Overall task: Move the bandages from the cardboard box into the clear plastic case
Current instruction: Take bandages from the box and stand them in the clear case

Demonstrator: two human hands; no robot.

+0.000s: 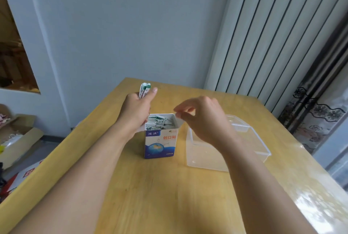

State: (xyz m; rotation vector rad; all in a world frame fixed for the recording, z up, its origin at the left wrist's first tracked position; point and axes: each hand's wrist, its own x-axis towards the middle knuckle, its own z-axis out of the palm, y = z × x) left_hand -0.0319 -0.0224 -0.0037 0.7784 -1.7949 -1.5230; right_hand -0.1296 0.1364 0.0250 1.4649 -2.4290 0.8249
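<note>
A blue and white cardboard box stands upright in the middle of the wooden table, its top open and packed with wrapped bandages. My left hand is at the box's left side and grips a small bundle of bandages that sticks up above the fist. My right hand hovers at the box's right top corner, its thumb and forefinger pinching the white flap. The clear plastic case lies open just right of the box, partly hidden by my right wrist.
The table ends at a pale wall behind and a white ribbed panel at the back right. A patterned curtain hangs to the right. Open cardboard cartons sit on the floor beyond the left table edge.
</note>
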